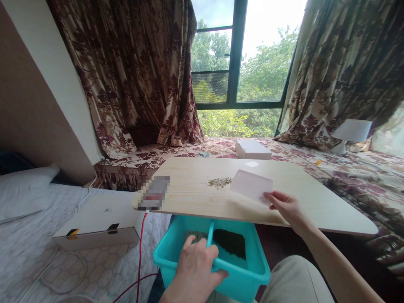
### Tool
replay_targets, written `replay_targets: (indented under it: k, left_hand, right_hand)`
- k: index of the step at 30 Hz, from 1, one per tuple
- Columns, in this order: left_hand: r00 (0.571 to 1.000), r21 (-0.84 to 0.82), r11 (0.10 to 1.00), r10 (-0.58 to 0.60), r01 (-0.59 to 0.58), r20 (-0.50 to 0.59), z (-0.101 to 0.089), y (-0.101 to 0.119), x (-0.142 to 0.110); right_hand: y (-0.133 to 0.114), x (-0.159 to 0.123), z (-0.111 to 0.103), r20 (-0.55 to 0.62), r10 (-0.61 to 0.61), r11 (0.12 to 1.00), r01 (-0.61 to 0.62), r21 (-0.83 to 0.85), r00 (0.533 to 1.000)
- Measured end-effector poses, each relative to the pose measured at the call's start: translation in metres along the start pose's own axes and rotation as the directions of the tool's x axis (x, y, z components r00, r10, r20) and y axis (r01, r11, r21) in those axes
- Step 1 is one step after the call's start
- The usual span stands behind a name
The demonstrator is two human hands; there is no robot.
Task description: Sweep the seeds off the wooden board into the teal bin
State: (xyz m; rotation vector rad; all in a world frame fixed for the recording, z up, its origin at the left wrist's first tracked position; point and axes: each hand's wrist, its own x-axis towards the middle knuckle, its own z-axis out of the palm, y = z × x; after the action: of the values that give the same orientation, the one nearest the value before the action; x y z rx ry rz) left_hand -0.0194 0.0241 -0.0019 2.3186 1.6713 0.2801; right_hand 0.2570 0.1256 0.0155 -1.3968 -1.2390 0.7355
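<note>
My right hand [285, 207] pinches a thin translucent plastic sheet [251, 185] by its lower right corner, tilted just above the pale wooden tabletop [195, 202]. Beside the sheet's left edge lies a loose scatter of small greenish-brown grains [219, 182]. Below the table edge is a turquoise two-part tub [241, 275]. A dark heap of fine grains [229, 243] fills part of its right compartment, and a few pale bits show in the left one. My left hand [198, 263] is closed over the tub's front rim by the divider, fingers curled over the left compartment; its fingertips are partly hidden.
A blurred phone-like device [154, 193] with a red cable [140, 252] lies at the table's left end. A white box [97, 219] rests on the bed, another white box [253, 149] on the window ledge. A lamp [352, 131] stands far right.
</note>
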Motion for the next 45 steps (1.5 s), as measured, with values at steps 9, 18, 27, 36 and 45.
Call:
replay_targets:
  k: [9,18,27,36,45]
  left_hand:
    - [0.995,0.038,0.995,0.088,-0.09,0.054,-0.003,0.02,0.006]
    - [0.994,0.062,0.993,0.098,-0.101,0.046,-0.004,0.021,0.007]
    - [0.994,0.05,0.994,0.093,-0.096,0.057,-0.005,0.021,0.008]
    - [0.994,0.055,0.994,0.095,-0.098,0.049,-0.004,0.022,0.008]
    - [0.995,0.054,0.994,0.098,-0.099,0.036,-0.005,0.023,0.008]
  right_hand:
    - [0.006,0.009,0.024,0.004,-0.058,0.996,0.058,-0.065,0.998]
    - [0.007,0.004,0.032,0.052,-0.083,0.992,0.088,-0.093,0.995]
    - [0.005,0.008,0.041,0.059,-0.082,0.995,0.085,-0.05,0.995]
    - [0.015,0.004,0.039,0.097,-0.097,0.994,0.102,-0.043,0.99]
    - [0.006,-0.015,0.042,0.125,-0.042,0.998,0.048,-0.042,0.991]
